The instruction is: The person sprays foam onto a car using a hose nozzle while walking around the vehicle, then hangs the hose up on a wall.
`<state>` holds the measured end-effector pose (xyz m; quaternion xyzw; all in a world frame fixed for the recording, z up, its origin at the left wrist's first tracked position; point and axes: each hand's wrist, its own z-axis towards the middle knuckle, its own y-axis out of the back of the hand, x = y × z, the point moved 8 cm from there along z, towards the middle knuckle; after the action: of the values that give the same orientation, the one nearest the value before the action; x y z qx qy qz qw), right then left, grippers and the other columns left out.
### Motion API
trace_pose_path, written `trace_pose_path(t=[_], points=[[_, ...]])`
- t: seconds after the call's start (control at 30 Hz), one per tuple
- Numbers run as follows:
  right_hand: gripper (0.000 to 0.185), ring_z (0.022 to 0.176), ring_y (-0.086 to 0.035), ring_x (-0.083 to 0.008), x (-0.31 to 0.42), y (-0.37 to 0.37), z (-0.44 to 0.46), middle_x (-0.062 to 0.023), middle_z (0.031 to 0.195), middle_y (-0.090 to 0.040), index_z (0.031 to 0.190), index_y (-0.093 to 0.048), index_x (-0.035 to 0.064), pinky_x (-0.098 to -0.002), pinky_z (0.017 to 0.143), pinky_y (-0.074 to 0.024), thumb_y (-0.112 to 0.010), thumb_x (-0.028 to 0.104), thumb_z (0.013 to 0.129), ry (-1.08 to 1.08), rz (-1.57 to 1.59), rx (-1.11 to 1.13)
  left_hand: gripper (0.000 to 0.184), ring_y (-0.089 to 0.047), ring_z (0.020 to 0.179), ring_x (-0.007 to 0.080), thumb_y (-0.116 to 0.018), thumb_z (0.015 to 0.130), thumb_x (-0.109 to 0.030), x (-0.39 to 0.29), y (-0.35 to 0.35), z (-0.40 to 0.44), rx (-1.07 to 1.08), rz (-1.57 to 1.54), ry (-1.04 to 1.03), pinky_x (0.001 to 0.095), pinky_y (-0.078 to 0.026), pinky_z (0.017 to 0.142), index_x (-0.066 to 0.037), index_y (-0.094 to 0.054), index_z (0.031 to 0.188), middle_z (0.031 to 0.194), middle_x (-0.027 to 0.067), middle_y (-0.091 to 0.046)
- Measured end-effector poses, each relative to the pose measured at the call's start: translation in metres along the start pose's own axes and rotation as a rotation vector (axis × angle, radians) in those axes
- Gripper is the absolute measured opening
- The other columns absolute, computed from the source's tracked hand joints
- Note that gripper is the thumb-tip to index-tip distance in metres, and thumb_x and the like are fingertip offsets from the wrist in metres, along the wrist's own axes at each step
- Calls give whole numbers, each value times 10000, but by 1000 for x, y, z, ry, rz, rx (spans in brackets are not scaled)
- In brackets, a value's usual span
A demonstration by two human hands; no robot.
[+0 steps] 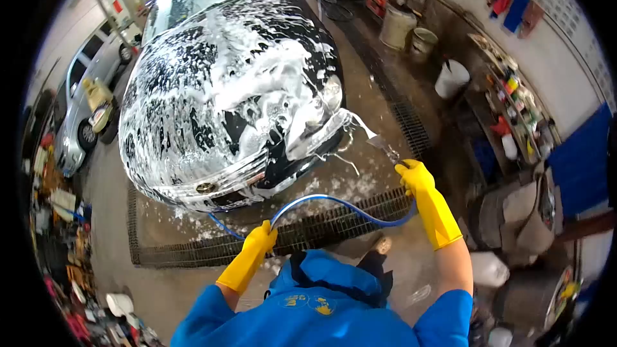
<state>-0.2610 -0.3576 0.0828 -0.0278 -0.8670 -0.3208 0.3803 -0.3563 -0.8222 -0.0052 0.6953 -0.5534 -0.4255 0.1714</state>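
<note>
A dark car [212,77] stands ahead, its hood and front covered in white foam. My right hand [418,177], in a yellow rubber glove, is closed round the handle of a foam sprayer [384,146] near the car's headlight [331,93]. White foam streams from the nozzle onto the front corner. A blue hose [347,204] runs from the sprayer in a curve to my left hand [260,240], also gloved in yellow and closed round the hose in front of the bumper.
Metal floor grates [308,231] cross in front of the car and run along its right side. Buckets [452,79] and a cluttered shelf [514,109] line the right. A silver car [80,109] stands at the left, near piled items.
</note>
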Motion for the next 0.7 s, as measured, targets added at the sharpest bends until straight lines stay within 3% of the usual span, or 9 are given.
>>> trace_pose_path(t=[0.13,0.23,0.37,0.47,0.7], points=[[386,477,-501,-155,70,81,41,-58,675,-585,1199,-586,94,-306,432,-447,-626,280,864,145,38,41,351,-648,627,307,-511,868,-402,-37,-63,11,-38,-112,74,407,-499,557,-71,-550,978,731,166,-637],[421,483,-498,-145,137,142,79,-53,675,-577,1222,-571,72,-300,425,-442,-624,290,866,328,30,109,345,-654,638,300,-517,862,-408,-118,-69,-10,-42,-137,203,400,-508,583,-91,-556,994,774,165,-653],[407,475,-485,-109,205,198,149,-44,655,-565,1216,-573,55,-269,410,-414,-616,284,882,432,172,88,343,-658,632,283,-524,875,-403,-173,-86,1,-153,-210,184,388,-512,574,-89,-550,1012,777,150,-663],[398,466,-457,-99,251,223,186,-38,658,-559,1211,-569,30,-263,410,-411,-605,270,896,489,181,95,318,-654,602,242,-529,888,-385,-214,-95,15,-150,-462,218,362,-512,543,-89,-540,1004,749,110,-666],[384,457,-473,-110,294,233,321,-33,653,-557,1174,-590,52,-273,421,-435,-619,298,879,531,71,155,265,-597,506,179,-542,886,-350,-308,-94,100,-184,-602,267,307,-479,479,-95,-543,956,694,60,-631]])
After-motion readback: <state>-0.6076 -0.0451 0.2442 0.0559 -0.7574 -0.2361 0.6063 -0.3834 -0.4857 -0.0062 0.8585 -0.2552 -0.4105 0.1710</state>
